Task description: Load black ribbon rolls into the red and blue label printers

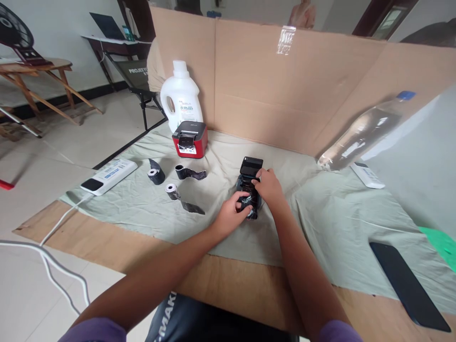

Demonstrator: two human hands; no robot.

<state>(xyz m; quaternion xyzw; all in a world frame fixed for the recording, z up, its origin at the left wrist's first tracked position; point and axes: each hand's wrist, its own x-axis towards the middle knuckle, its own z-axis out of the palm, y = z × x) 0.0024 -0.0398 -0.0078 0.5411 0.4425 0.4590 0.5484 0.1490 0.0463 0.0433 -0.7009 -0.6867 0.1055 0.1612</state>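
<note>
A small dark printer (251, 165) stands with its lid raised on the cloth in front of me. A glossy black paper strip (252, 190) lies over its near part. My left hand (231, 213) is closed at the near left side, its finger and thumb bent over the strip. My right hand (270, 186) is closed at the right side, fingertips near the lid's base and the strip. The inside of the printer is mostly hidden. To the left lie black paper rolls: one standing (156, 176), one partly unrolled (192, 174), one with a loose tail (172, 191).
A red and black printer (192, 145) stands before a white jug (181, 95). A power strip (109, 177) lies at left, a phone (409, 285) at right. A large plastic bottle (363, 133) leans by the cardboard screen (267, 85). A person's sleeve (154, 66) shows behind.
</note>
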